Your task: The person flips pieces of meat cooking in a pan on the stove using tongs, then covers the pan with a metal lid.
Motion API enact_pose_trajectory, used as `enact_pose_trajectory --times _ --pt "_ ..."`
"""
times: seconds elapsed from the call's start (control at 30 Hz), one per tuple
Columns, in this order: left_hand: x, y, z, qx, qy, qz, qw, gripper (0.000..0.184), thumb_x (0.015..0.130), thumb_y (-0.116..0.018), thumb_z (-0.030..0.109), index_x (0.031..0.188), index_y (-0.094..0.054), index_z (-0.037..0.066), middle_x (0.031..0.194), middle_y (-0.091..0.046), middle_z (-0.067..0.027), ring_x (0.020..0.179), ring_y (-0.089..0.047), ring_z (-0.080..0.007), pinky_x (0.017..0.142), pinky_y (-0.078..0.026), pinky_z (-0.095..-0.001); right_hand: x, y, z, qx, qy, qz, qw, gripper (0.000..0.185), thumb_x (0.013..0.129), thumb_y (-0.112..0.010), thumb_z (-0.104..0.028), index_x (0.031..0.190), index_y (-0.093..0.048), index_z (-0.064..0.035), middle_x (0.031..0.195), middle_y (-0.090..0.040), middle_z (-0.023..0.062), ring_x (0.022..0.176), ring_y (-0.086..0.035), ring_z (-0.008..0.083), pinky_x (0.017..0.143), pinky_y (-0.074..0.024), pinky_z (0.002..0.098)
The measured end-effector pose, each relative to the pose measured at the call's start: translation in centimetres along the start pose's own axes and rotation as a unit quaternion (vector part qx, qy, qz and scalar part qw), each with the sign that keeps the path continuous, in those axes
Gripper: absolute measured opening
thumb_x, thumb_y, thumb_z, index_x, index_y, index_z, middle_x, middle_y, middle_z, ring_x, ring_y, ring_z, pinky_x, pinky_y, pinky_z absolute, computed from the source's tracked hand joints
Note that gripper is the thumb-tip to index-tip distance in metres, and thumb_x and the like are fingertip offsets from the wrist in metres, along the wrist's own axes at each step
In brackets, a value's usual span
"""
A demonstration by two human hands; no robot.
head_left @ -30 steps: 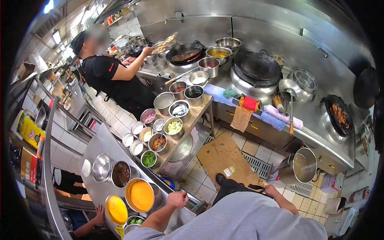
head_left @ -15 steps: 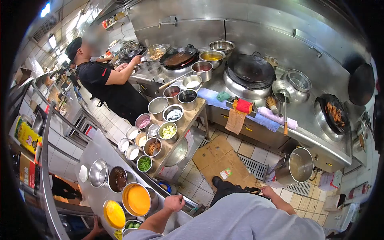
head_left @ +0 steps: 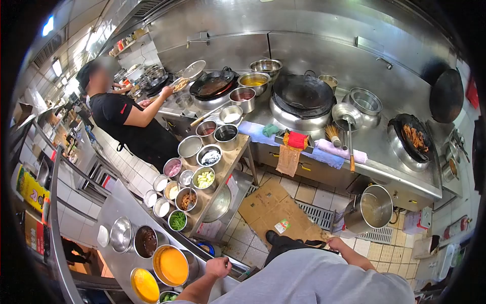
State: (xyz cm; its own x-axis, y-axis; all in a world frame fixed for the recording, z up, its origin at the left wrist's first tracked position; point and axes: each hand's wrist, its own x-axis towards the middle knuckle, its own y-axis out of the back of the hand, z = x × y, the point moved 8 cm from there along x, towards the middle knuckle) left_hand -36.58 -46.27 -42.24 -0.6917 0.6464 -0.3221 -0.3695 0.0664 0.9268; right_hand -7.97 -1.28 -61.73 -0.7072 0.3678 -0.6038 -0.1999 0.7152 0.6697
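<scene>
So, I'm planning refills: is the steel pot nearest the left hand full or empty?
Not empty: orange contents span the steel pot, their surface slightly below its rim. Their depth cannot be told.

Loose grey top (head_left: pixel 314 276), bare forearms (head_left: pixel 199 290), bare hands (head_left: pixel 218 267), black lower clothing (head_left: pixel 289 247), dark shoe (head_left: pixel 272 236)
</scene>
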Motion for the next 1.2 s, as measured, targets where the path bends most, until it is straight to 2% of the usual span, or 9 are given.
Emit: enact_pose_trajectory --times 0.07,0.13,0.27,0.33,0.47,0.67,0.77,0.83,1.2 --pt "0.0 -0.1 -0.1 -0.005 0.008 -0.008 1.0 0.025 0.075 -0.047 0.034 0.077 -0.062 0.014 0.075 -0.063 -0.0085 0.072 -0.061 -0.027 0.062 -0.048 -0.04 0.0 0.0 -0.6 -0.008 0.021 0.0 1.0 0.03 0.074 -0.047 -0.01 0.098 -0.064 -0.0136 0.069 -0.064 0.0103 0.05 -0.059 0.0178 0.052 -0.0483 0.0311" --pt "0.0 -0.1 0.0 -0.002 0.001 -0.003 1.0 0.025 0.075 -0.047 0.034 0.077 -0.062 0.014 0.074 -0.063 -0.0086 0.071 -0.061 -0.027 0.061 -0.048 -0.0399 -0.6 -0.2 0.5 0.129 -0.097 -0.003 0.987 0.03 0.073 -0.048 -0.009 0.097 -0.064 -0.0127 0.07 -0.064 0.0101 0.052 -0.06 0.0187 0.052 -0.0485 0.0319" --pt "0.0 0.3 0.3 0.0 -0.007 0.006 1.0 0.025 0.074 -0.048 0.034 0.076 -0.061 0.013 0.073 -0.062 -0.0086 0.071 -0.061 -0.027 0.061 -0.048 -0.0397 -0.5 -0.1 -0.2 0.089 -0.035 0.023 0.995 0.03 0.071 -0.049 -0.008 0.096 -0.065 -0.011 0.071 -0.064 0.0108 0.054 -0.061 0.0193 0.052 -0.0488 0.0318" --pt "0.0 0.1 0.1 -0.001 -0.007 0.007 1.0 0.025 0.074 -0.048 0.034 0.076 -0.061 0.013 0.074 -0.062 -0.0085 0.071 -0.061 -0.0269 0.061 -0.048 -0.0397 -0.9 -0.1 0.3 0.1 -0.095 -0.005 0.99 0.032 0.063 -0.052 -0.007 0.093 -0.064 -0.0079 0.076 -0.065 0.0104 0.068 -0.063 0.0192 0.064 -0.0499 0.0301" --pt "0.0 -0.1 -0.1 -0.005 0.01 0.001 1.0 0.025 0.075 -0.048 0.035 0.077 -0.061 0.014 0.075 -0.063 -0.0082 0.073 -0.06 -0.0269 0.063 -0.047 -0.0403 -1.1 0.4 -0.6 0.046 -0.045 0.001 0.998 0.03 0.063 -0.053 -0.008 0.092 -0.064 -0.0079 0.076 -0.064 0.0106 0.068 -0.063 0.0186 0.064 -0.0497 0.0304" --pt "0.0 -0.2 -0.1 -0.001 0.01 -0.012 1.0 0.026 0.075 -0.047 0.035 0.079 -0.061 0.014 0.076 -0.063 -0.0079 0.075 -0.06 -0.0267 0.063 -0.047 -0.0401 -0.8 -0.4 0.2 0.149 -0.132 -0.019 0.98 0.028 0.066 -0.051 -0.005 0.092 -0.063 -0.005 0.072 -0.063 0.0112 0.063 -0.063 0.0191 0.059 -0.0496 0.0309" --pt "0.0 -0.1 -0.1 -0.004 0.009 -0.021 1.0 0.027 0.075 -0.047 0.036 0.079 -0.061 0.013 0.077 -0.063 -0.0077 0.076 -0.06 -0.0265 0.064 -0.047 -0.0397 -0.4 -0.4 -0.3 0.11 -0.081 -0.018 0.99 0.028 0.067 -0.05 -0.004 0.092 -0.062 -0.0037 0.07 -0.063 0.0113 0.061 -0.063 0.0191 0.057 -0.0497 0.031" --pt "0.0 -0.4 -0.3 -0.006 0.009 -0.02 1.0 0.027 0.076 -0.047 0.036 0.079 -0.061 0.013 0.077 -0.063 -0.0076 0.076 -0.06 -0.0264 0.064 -0.047 -0.0397 -0.2 -0.6 0.0 0.109 -0.1 -0.021 0.989 0.033 0.07 -0.049 -0.003 0.098 -0.064 -0.0121 0.072 -0.065 0.0105 0.053 -0.06 0.0179 0.051 -0.0479 0.0315" --pt "0.0 -0.5 -0.3 -0.005 0.006 -0.007 1.0 0.026 0.075 -0.048 0.036 0.077 -0.061 0.013 0.077 -0.063 -0.0069 0.075 -0.061 -0.026 0.063 -0.047 -0.0395 -0.9 0.0 -0.5 0.1 -0.092 -0.016 0.991 0.031 0.065 -0.051 -0.007 0.095 -0.063 -0.0049 0.071 -0.064 0.0114 0.059 -0.063 0.0183 0.058 -0.0503 0.0301"
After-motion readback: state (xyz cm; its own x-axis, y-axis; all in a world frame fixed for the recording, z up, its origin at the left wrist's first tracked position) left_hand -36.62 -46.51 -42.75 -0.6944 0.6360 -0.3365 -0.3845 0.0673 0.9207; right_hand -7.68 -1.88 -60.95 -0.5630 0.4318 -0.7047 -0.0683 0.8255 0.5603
